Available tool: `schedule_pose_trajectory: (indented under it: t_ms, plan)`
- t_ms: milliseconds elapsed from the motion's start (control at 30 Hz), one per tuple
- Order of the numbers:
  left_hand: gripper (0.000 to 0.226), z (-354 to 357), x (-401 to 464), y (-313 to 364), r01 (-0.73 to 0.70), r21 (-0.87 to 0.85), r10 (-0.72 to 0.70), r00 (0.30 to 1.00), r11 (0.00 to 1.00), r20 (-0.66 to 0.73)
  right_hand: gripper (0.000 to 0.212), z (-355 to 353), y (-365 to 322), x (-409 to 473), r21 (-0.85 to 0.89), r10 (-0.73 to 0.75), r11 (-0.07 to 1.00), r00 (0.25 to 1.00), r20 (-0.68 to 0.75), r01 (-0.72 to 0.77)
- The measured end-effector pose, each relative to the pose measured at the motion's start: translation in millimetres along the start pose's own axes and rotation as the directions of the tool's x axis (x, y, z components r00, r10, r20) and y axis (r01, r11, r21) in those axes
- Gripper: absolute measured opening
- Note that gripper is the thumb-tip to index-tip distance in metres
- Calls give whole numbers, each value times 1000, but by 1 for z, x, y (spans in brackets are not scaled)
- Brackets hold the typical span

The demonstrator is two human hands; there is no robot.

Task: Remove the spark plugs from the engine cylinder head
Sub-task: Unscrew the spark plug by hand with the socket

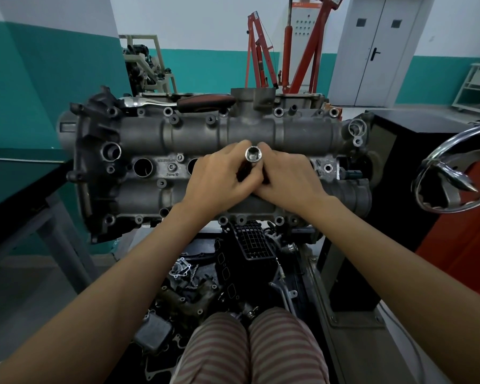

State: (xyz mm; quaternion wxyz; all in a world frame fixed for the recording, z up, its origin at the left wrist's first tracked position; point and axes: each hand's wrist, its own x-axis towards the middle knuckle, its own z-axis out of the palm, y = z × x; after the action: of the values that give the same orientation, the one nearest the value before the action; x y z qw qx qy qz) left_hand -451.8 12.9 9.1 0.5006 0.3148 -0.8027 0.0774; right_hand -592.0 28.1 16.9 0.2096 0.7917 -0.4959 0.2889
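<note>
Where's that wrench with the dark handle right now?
The ratchet lies untouched along the far edge of the cylinder head, left of centre in the head view, beyond both hands and just left of the round filler neck.

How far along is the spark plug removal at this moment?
Done is unclear: two plug wells left of the hands look dark, contents hidden. In hand: left hand and right hand grip a socket over the cylinder head. Left: ratchet lies unattached behind.
</note>
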Motion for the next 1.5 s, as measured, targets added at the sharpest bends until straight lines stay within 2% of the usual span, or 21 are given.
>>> schedule_pose_trajectory:
  t_ms: [133, 233, 333, 500, 667, 867, 1000, 1133, 1233, 1367, 1500]
  plan:
    - [34, 1, -1, -4, 3, 1, -3, 998, 1000, -57, 44, 2, 2, 2, -56, 31, 998, 999, 20, -30]
    - [42, 0, 0, -4, 0, 7, 0, 999, 1000, -40, 37, 3, 3, 2, -45, 29, 999, 999, 34, -27]
    - [40, 0, 0, -3, 0, 13, 0, 1000, 1000, -7, 32, 4, 3, 1, -53, 4, 999, 999, 37, -2]
    - [18, 1, 0, 1, -21, 26, 21, 1000, 999, -12, 36, 3, 1, 2, -30, 2, 1000, 1000, 1, -2]
    - [32, 1, -1, -3, -17, 23, 18, 997, 1000, -75, 49, 2, 2, 2, -55, 47, 997, 999, 10, -46]
    - [33, 0, -1, -1, -6, -5, 6, 1000, 1000, -9, 31, 3, 3, 2, -55, 5, 998, 999, 44, -3]
    - [20, 0, 0, 0, -16, 5, 16, 1000, 1000, -2, 33, 2, 2, 1, -16, 9, 1000, 1000, 3, -9]
    - [34, 1, -1, -5, -3, 13, 4, 998, 1000, -68, 45, 2, 2, 2, -62, 27, 998, 1000, 12, -27]
    - [37, 1, -1, -3, -9, -6, 8, 997, 1000, -73, 40, 2, 3, 1, -38, 26, 999, 999, 23, -25]
    - [28, -1, 0, 0, -30, -13, 30, 999, 999, -21, 34, 2, 3, 1, -54, -16, 998, 999, 31, 18]
    - [20, -1, 0, 2, -21, 15, 21, 1000, 1000, -18, 28, -1, 0, 0, 24, -4, 1000, 1000, -20, 5]
